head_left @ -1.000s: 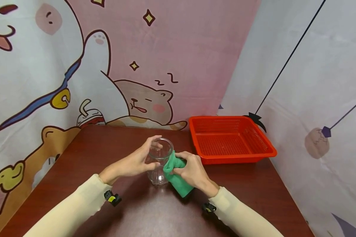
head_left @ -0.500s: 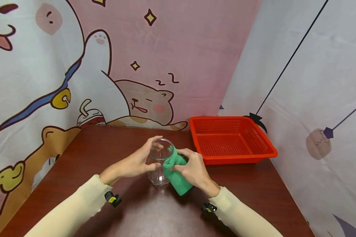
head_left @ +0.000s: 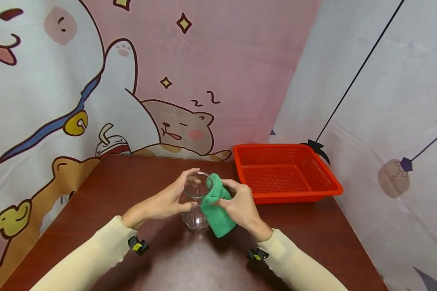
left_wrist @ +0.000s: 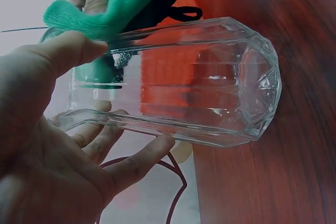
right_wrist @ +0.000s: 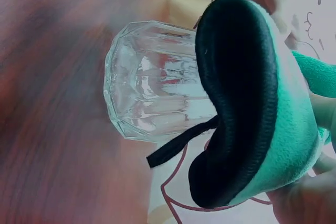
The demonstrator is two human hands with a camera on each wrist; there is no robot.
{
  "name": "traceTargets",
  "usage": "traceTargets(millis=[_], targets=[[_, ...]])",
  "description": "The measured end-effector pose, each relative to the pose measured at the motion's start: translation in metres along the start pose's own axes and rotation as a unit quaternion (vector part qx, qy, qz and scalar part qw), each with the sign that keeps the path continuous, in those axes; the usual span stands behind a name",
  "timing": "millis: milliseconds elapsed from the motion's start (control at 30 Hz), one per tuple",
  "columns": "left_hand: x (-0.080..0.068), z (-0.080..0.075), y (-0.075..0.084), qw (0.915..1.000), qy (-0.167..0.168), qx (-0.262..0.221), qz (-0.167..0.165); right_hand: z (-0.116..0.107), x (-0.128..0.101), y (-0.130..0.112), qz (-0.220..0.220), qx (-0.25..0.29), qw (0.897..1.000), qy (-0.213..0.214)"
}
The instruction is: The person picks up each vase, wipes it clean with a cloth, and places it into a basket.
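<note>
A clear faceted glass jar (head_left: 196, 220) stands upright at mid-table; its thick base (left_wrist: 260, 85) shows in the left wrist view. My left hand (head_left: 165, 202) holds the jar near its mouth, thumb on the near side and fingers round the far side. A green cloth (head_left: 218, 222) lies over the right side of the rim and hangs down outside the jar. My right hand (head_left: 242, 205) pinches this cloth at the rim. In the right wrist view the cloth's black-edged opening (right_wrist: 236, 87) and a black loop (right_wrist: 181, 142) show, hiding part of the jar.
A red plastic basket (head_left: 245, 190) with perforated walls stands at the back right. The dark red-brown table (head_left: 149, 171) runs to cartoon-printed cloth walls (head_left: 240, 72) at the back and both sides.
My right hand has moved up slightly, and the cloth now rises higher over the rim. Its lower end hangs closer to the jar. My left hand keeps its hold.
</note>
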State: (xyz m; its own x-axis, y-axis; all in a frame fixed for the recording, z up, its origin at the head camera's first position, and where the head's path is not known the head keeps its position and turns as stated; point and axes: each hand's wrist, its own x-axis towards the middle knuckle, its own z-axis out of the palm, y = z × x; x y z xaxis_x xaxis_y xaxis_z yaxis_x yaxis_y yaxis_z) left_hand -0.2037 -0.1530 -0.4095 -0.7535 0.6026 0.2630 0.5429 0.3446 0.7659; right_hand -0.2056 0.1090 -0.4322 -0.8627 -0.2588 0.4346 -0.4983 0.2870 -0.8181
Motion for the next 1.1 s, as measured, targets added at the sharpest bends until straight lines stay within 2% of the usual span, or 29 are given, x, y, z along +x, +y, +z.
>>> traceTargets(millis=[267, 433, 767, 1100], targets=[[0.001, 0.0, 0.002, 1.0, -0.001, 0.001, -0.006, -0.005, 0.001, -0.001, -0.013, 0.033, 0.999, 0.014], [0.0, 0.0, 0.002, 1.0, 0.001, -0.004, -0.007, -0.006, 0.0, -0.004, -0.003, 0.049, 0.999, 0.018], [0.003, -0.002, 0.002, 0.9999, -0.006, -0.004, -0.011, -0.007, 0.001, -0.036, -0.042, 0.02, 0.998, 0.03], [-0.001, 0.0, 0.002, 0.9998, -0.007, -0.005, -0.016, -0.002, -0.002, -0.035, -0.051, 0.017, 0.998, 0.027]])
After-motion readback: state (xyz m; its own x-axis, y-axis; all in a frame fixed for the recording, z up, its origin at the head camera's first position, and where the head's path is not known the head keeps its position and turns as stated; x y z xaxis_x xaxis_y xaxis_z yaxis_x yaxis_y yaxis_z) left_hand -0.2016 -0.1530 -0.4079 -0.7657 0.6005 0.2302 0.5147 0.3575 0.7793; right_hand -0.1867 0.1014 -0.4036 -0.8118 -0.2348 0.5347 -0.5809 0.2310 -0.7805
